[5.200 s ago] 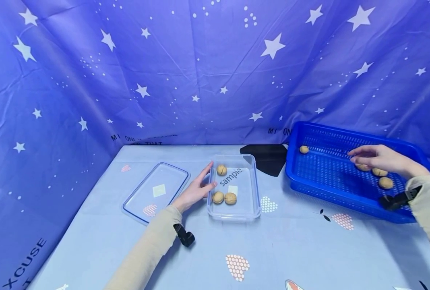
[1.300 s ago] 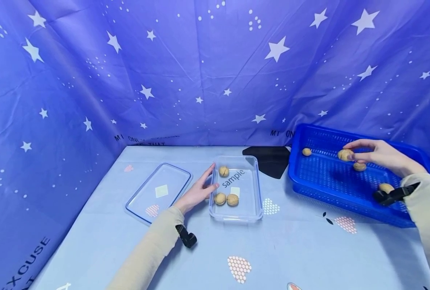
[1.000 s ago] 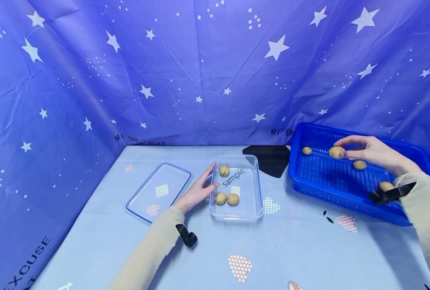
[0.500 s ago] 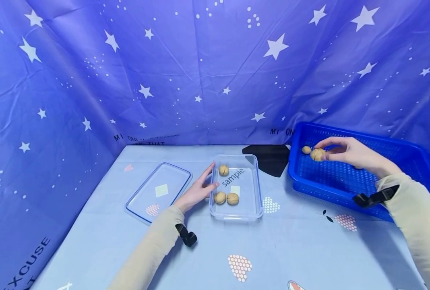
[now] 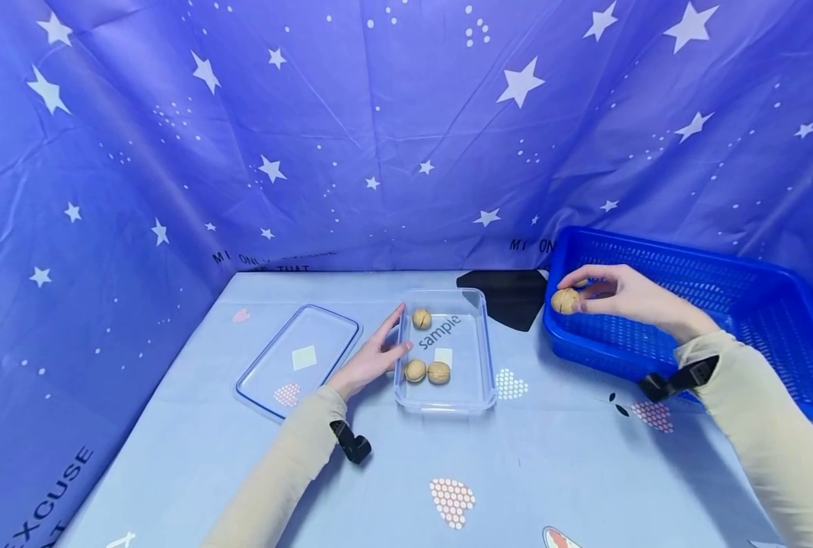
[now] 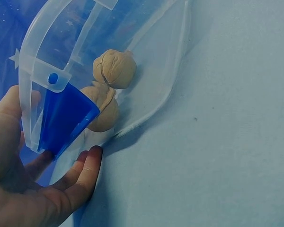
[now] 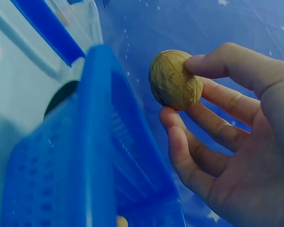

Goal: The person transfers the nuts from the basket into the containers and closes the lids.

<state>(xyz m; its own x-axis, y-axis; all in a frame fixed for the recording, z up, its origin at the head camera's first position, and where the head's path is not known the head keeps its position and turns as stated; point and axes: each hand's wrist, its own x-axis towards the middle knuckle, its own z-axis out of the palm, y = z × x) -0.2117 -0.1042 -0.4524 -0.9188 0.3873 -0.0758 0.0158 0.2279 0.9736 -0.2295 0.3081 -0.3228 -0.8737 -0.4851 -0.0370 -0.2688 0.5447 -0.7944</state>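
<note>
In the head view my left hand (image 5: 371,358) holds the left wall of a clear plastic food container (image 5: 471,380), its thumb over the rim. Inside lie three walnuts, one near the back and a pair at the front left; the left wrist view shows two of them (image 6: 114,69). My right hand (image 5: 629,295) pinches a walnut (image 5: 565,301) between thumb and fingertips, above the left rim of a blue plastic basket (image 5: 598,354). The right wrist view shows this walnut (image 7: 174,80) lifted clear of the basket. My right hand and forearm hide much of the basket's inside.
A clear lid with a blue seal (image 5: 297,364) lies left of the container. Behind it all hangs a blue star-printed curtain (image 5: 379,137). A light-blue printed cloth (image 5: 516,472) covers the table. Part of another walnut (image 7: 122,221) shows low in the basket.
My right hand has taken a walnut from the basket and carried it left to the basket's left rim. My left hand has stayed at the container.
</note>
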